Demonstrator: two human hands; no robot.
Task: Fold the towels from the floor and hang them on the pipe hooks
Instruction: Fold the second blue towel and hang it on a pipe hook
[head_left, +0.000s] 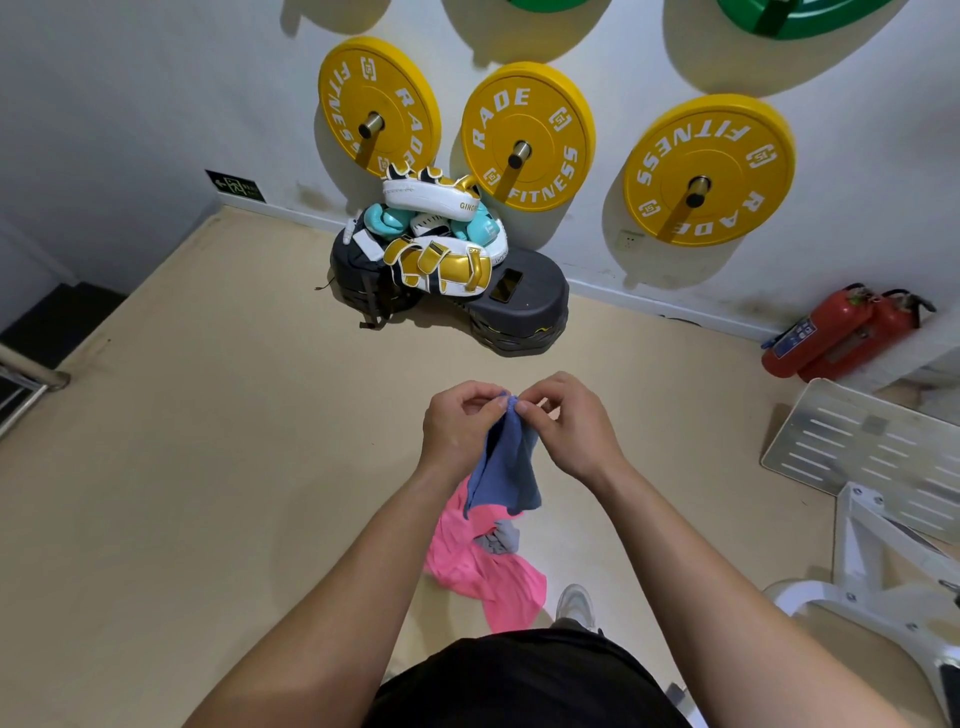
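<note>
A small blue towel (506, 467) hangs in front of me, pinched at its top edge by both hands held close together. My left hand (460, 426) grips the left side of that edge and my right hand (566, 423) grips the right side. Below it on the beige floor lies a crumpled pink towel (478, 566) with a small grey towel (501, 538) on top of it. Three yellow weight plates hang on metal wall pegs, at the left (371, 124), in the middle (519, 153) and at the right (696, 189).
A pile of boxing pads and gloves (436, 239) sits on black step platforms (519, 306) against the wall. Two red fire extinguishers (841, 332) lie at the right. A white machine frame (872, 525) and metal footplate (852, 441) stand at the right. My shoe (574, 605) is near the pink towel.
</note>
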